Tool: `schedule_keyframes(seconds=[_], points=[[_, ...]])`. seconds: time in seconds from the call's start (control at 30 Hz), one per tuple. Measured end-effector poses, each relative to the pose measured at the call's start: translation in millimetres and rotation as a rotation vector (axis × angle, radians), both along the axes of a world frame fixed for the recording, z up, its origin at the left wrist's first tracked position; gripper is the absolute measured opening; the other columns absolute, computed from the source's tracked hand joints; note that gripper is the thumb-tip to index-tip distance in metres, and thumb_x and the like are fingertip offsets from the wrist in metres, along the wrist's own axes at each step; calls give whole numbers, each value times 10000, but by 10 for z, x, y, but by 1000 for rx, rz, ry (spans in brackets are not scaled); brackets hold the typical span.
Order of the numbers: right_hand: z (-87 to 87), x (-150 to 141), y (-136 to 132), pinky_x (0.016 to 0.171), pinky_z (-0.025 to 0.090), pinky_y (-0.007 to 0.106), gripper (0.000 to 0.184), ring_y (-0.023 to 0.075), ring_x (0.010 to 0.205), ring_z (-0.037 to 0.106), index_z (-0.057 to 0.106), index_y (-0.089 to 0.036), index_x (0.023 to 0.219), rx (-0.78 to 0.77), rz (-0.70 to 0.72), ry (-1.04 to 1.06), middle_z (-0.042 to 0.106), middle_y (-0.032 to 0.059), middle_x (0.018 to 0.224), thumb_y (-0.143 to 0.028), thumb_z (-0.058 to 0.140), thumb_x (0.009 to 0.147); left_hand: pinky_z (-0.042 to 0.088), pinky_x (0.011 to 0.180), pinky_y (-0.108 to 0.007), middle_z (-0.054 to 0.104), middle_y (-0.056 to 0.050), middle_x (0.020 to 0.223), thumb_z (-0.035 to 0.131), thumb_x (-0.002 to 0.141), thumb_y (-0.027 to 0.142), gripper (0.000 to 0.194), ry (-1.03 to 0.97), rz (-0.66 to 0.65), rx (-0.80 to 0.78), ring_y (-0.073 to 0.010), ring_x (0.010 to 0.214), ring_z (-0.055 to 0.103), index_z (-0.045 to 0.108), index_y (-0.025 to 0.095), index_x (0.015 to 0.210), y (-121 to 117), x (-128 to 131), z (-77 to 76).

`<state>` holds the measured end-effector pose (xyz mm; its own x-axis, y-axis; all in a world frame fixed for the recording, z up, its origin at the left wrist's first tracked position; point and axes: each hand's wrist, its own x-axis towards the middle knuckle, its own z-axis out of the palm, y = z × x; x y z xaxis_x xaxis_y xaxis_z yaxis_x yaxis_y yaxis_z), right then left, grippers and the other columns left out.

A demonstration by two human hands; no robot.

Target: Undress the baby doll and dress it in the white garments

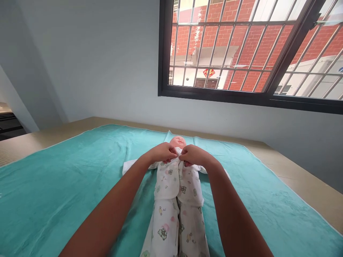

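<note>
A baby doll (pixel 178 141) lies on its back with its head at the far end. It wears a white printed jacket (pixel 167 180) and matching trousers (pixel 164 228). At the neck of the jacket, my left hand (pixel 164 152) pinches the edge of one front panel. Close beside it, my right hand (pixel 193 155) pinches the edge of the other panel, fingertips nearly touching those of the left. Below the hands the jacket front hangs slightly apart along the middle. Whether a snap or tie sits between my fingers is too small to make out. The sleeves spread out to both sides.
A turquoise blanket (pixel 80 171) lies under the doll, covering most of a light wooden table (pixel 294 167). Behind the table stands a pale wall (pixel 112 71) with a dark-framed, barred window (pixel 214 91) at the upper right.
</note>
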<state>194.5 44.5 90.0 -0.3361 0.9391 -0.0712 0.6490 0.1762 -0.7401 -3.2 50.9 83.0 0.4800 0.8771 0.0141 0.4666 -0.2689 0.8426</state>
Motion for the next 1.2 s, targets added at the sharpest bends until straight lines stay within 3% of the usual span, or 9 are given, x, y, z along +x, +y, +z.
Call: schedule_keyframes(seconds=[0.17,0.4,0.6,0.73,0.9,1.2], points=[[89,103,-2,600,495,253,100,191,722,695,600,-197,673,-108,113,-31,697,18,713,-272,643,724,411,524,-245,562,-1,653,629,718,366,202,57,-49,-7,-130,576,513,614,177,650,-29,43,29],[52,108,30,640,519,278,31,207,754,707,626,-200,733,-104,76,-63,719,37,756,-218,601,731,278,482,-270,479,18,557,621,699,447,321,176,-30,59,-130,541,429,496,191,550,-61,119,-2],[14,115,62,622,516,306,19,223,714,704,595,-195,701,-109,26,-33,715,58,738,-190,608,713,231,467,-282,425,23,527,584,674,325,282,170,18,126,-118,518,369,400,190,509,-87,163,-34],[9,97,65,611,515,311,39,231,718,698,586,-197,688,-120,28,-24,705,54,714,-164,606,693,338,484,-258,494,15,561,579,681,311,236,-13,79,1,-118,536,450,433,186,542,-75,103,26],[16,95,63,589,503,311,45,231,692,692,584,-198,689,-96,18,-51,694,48,696,-156,596,679,507,608,-273,645,-34,783,615,686,334,165,-259,197,-88,-159,716,612,567,182,728,-24,-6,98],[36,90,33,611,506,294,39,199,690,680,545,-202,684,-81,59,-45,681,20,669,-190,571,711,487,598,-256,634,-17,786,617,706,344,163,-193,113,-145,-158,742,601,573,193,749,-79,43,42]])
